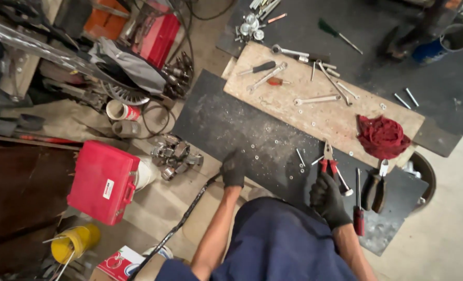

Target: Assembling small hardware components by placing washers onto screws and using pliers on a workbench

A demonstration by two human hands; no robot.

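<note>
My left hand (233, 168), in a black glove, rests fingers down on the near edge of a black rubber mat (226, 122); a dark cable (182, 221) runs from beside it toward the lower left. My right hand (327, 196), also black-gloved, grips the red handles of a pair of pliers (327, 157) whose jaws point away over the mat. Small washers and nuts (273, 148) lie scattered on the mat between the hands. A red-handled screwdriver (358, 205) and black-handled pliers (375, 187) lie just right of my right hand.
A wooden board (314, 112) carries wrenches (317, 99), screwdrivers and a red rag (382, 136). A red plastic case (104, 179) lies at left, a pile of sockets (174, 155) beside it. A yellow container (75, 243), a blue can (439, 47) and cluttered parts surround the area.
</note>
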